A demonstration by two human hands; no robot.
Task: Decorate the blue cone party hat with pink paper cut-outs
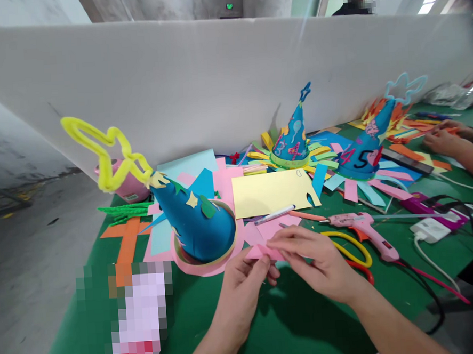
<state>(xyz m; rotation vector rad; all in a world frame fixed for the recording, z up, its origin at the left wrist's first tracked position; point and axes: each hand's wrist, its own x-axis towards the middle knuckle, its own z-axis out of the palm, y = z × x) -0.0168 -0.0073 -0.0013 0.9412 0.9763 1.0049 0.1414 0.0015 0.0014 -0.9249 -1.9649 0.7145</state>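
"Pinching a pink paper piece (258,250), the left hand (245,283) and right hand (316,260) meet above the green table (310,338), just beside a blue cone hat (207,229). What stage is this?"

"Folding or shaping, it appears; fingers of both hands grip the piece. The next move likely calls for a steady left hold while the right fingers press a crease."

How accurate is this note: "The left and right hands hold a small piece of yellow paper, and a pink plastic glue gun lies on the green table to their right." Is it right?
Not quite: the head view shows that the small piece of paper held by the left hand and right hand is pink, not yellow. The rest stands: the pink plastic glue gun lies on the green table to their right.
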